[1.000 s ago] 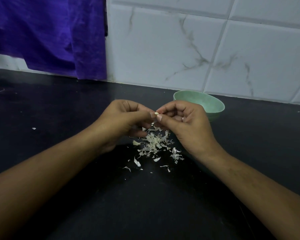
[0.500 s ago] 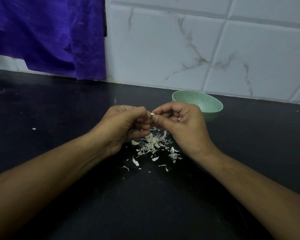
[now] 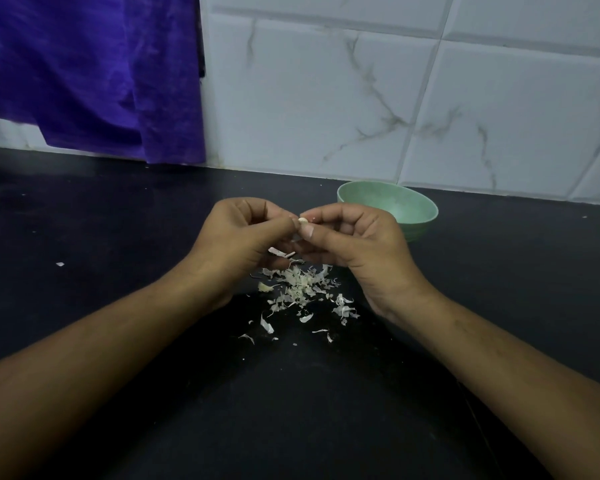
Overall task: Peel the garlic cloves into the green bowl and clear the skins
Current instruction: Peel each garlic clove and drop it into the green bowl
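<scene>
- Head view: we see the dark worktop (image 3: 291,410) run back to a white tiled wall (image 3: 361,98). Open surface lies to the left of our forearms, to the right of them, and between them near the bottom edge.
- The green bowl (image 3: 421,226) stands near the wall, just behind our right hand (image 3: 357,237), which hides its near left side. We cannot tell what lies inside it.
- A purple cloth (image 3: 90,74) hangs at the upper left, down to the worktop's back edge, well apart from the hands.
- A heap of garlic skins (image 3: 300,284) lies on the worktop below and between the hands and thins out toward us. One lone scrap (image 3: 60,264) lies far to the left.
- Both hands hover over the heap, the forearms coming in from the bottom corners, fingertips meeting in the middle.
- The garlic clove (image 3: 302,220), small and pale, sits between those tips. The right grip pinches it with thumb and forefinger, and the left hand (image 3: 243,237) pinches it from the other side, remaining fingers curled.
- A skin strip (image 3: 279,252) shows under the left fingers. We cannot tell whether it is held.
</scene>
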Available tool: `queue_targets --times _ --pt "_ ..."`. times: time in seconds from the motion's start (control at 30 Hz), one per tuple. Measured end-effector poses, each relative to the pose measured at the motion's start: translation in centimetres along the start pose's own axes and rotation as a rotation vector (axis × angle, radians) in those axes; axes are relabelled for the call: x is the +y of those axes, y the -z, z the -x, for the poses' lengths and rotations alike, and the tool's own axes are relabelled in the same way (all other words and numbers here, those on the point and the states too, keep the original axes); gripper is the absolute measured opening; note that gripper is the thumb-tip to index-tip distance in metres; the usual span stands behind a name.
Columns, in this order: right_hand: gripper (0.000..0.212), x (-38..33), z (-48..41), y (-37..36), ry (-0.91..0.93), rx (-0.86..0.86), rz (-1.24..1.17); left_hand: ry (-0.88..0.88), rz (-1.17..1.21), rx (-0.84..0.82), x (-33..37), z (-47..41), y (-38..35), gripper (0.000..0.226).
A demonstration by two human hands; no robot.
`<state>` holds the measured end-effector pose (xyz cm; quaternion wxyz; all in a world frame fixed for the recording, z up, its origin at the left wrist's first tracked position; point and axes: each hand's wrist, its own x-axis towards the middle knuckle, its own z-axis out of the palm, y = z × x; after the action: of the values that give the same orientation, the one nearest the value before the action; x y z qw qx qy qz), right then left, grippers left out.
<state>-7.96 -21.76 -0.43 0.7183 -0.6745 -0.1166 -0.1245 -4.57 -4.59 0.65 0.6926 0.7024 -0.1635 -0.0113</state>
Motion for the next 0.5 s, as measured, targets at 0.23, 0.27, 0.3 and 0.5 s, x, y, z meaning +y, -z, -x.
queue_targets --times 0.23,0.27,0.3,0.5 --pt "0.010 0.0 -0.1 0.3 -0.091 -0.003 -0.103 -0.057 -0.054 -0.099 -0.1 0.0 0.2 0.015" --pt "0.012 0.0 -0.1 0.4 -0.089 -0.003 -0.090 -0.064 -0.072 -0.098 -0.2 -0.1 0.4 0.016" --pt "0.015 0.0 -0.1 0.5 -0.083 -0.004 -0.068 -0.076 -0.096 -0.093 -0.3 -0.3 0.6 0.015" --pt "0.016 0.1 -0.2 0.8 -0.027 -0.021 0.108 -0.142 -0.257 -0.108 -0.7 -0.7 1.6 0.010"
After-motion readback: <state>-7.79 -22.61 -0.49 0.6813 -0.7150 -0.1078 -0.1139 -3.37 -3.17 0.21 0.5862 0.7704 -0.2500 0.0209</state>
